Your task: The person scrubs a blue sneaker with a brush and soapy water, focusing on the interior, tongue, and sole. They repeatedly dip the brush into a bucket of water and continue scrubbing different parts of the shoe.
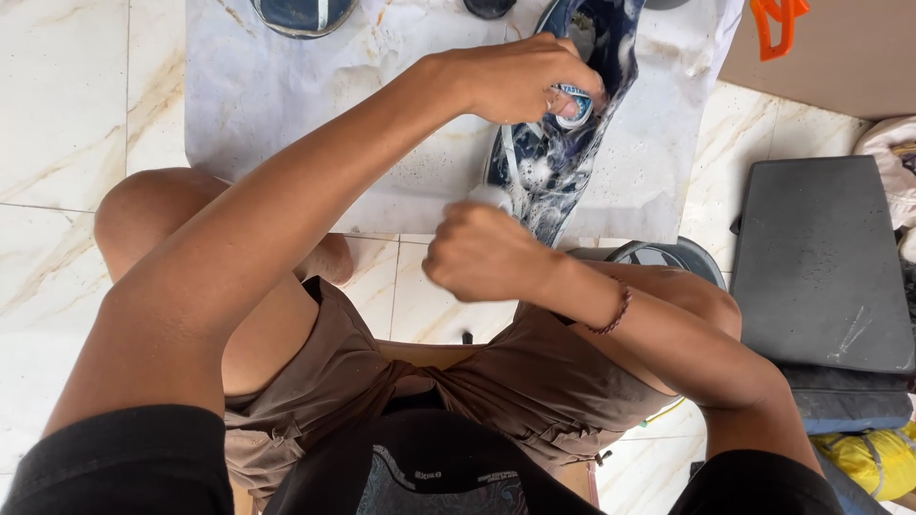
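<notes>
A: Right, head view, the only one. Left hand [515, 81] reaches across and is closed on the upper edge of a dark navy shoe with white trim [563, 157], fingers curled into its opening. The shoe lies on a pale, wet-looking sheet [286, 114] spread on cream marble-patterned floor tiles [57, 114].

B: And the right?

A: Right hand [482, 257] is fisted at the near end of the shoe, closed round something small and white [491, 197]. Only a tip shows, so I cannot tell whether it is a brush, a sponge or a cloth. White suds cover the shoe's side.

B: Step in hand?

A: Scrubbing, by my judgement: one hand braces, the other works the lather. The stroke wants the brace kept firm and the shoe turned to reach its unlathered parts.

B: Containers?

A: A round grey basin [682, 257] sits by the right knee, mostly hidden by the forearm; contents not visible. A flat dark grey case [821, 267] is shut on the right. A second dark shoe [303, 14] lies at the sheet's far edge, cut off. An orange plastic piece [778, 24] rests on brown cardboard [840, 57].
</notes>
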